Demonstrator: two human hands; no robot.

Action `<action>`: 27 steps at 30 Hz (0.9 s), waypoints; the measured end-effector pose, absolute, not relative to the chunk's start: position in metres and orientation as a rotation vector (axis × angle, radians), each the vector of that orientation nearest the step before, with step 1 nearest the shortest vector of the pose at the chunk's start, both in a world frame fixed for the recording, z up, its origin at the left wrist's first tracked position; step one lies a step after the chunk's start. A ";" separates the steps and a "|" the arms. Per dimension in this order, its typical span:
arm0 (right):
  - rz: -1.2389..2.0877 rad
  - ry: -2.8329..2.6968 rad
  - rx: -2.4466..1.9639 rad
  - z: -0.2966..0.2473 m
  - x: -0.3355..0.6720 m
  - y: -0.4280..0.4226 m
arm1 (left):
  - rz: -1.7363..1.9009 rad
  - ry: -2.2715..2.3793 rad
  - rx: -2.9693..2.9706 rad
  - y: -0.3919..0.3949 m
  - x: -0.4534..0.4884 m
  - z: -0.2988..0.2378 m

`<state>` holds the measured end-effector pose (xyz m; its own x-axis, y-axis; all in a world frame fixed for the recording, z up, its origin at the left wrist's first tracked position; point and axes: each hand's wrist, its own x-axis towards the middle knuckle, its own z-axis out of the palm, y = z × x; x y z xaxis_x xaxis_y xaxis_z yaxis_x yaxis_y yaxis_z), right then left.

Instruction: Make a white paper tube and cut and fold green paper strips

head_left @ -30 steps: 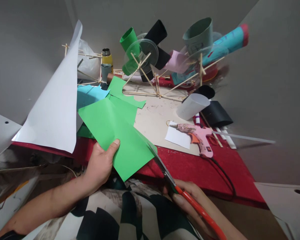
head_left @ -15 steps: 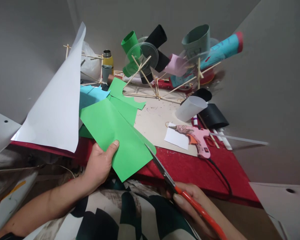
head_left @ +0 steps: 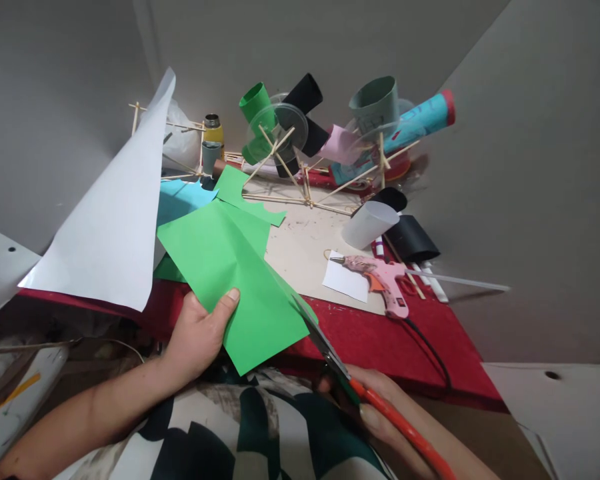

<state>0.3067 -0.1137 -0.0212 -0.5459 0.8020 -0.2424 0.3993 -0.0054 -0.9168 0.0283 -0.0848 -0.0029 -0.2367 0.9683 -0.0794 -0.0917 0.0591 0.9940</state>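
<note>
A green sheet of paper (head_left: 230, 267) is pinched in my left hand (head_left: 200, 333), the thumb on top and the fingers hidden beneath. My right hand (head_left: 375, 400) is wrapped round the orange handles of a pair of scissors (head_left: 337, 363). The scissor blades reach into the sheet's right edge, and a narrow green strip lifts beside them. Behind the sheet lie a green offcut (head_left: 250, 200) with a jagged edge and a piece of light blue paper (head_left: 183, 197).
A pink glue gun (head_left: 387, 277) with its cord lies at the right near a white card (head_left: 345, 280). Behind stands a stick frame (head_left: 305, 197) with plastic discs and paper tubes. A large white sheet (head_left: 105, 220) stands curled at the left. A translucent cylinder (head_left: 370, 225) lies near black tubes.
The camera view has shifted slightly, so the items at the back sit lower and further left. The scissors and green sheet have barely moved; the strip at the blades stands out a little more.
</note>
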 end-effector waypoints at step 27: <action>1.697 -1.847 -1.204 -0.029 0.294 -0.103 | 1.347 1.352 1.002 -0.076 0.029 0.003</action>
<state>0.2945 -0.1034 -0.0289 -0.5735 0.7706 -0.2779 0.3420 -0.0830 -0.9360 0.0293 -0.0761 0.0026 -0.2163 0.9737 -0.0718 -0.0685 0.0582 0.9960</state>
